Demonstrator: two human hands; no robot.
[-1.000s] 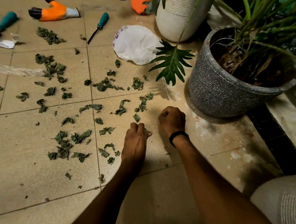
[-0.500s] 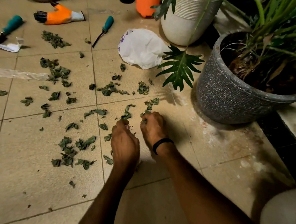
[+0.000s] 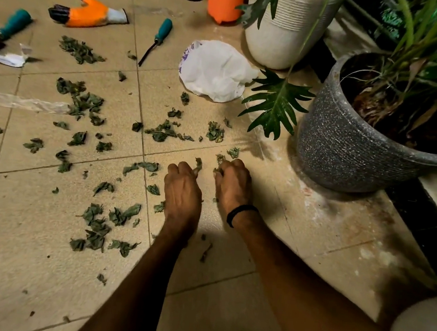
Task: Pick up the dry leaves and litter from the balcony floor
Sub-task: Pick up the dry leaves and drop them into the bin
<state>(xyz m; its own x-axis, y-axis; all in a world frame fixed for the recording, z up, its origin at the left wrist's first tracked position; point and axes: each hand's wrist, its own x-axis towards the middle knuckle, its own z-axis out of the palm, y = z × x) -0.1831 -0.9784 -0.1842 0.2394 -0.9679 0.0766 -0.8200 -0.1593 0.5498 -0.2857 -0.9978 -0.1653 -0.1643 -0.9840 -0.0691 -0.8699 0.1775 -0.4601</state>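
Two hands (image 3: pixel 182 191), three plant pots (image 3: pixel 348 152) (one cut off), two teal-handled tools (image 3: pixel 163 28), one glove (image 3: pixel 90 14), one white bag (image 3: pixel 216 70)

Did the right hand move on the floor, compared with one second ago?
Yes. The right hand has shifted left, away from the grey pot and closer to the left hand; its fingers now touch leaves.

Home balcony — tiled floor (image 3: pixel 39 268), potted plants (image 3: pixel 370 143), garden tools (image 3: pixel 158 39).

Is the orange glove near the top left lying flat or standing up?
Lying flat. The orange glove rests on its side on the tiled floor, dark fingertips pointing left, white cuff to the right.
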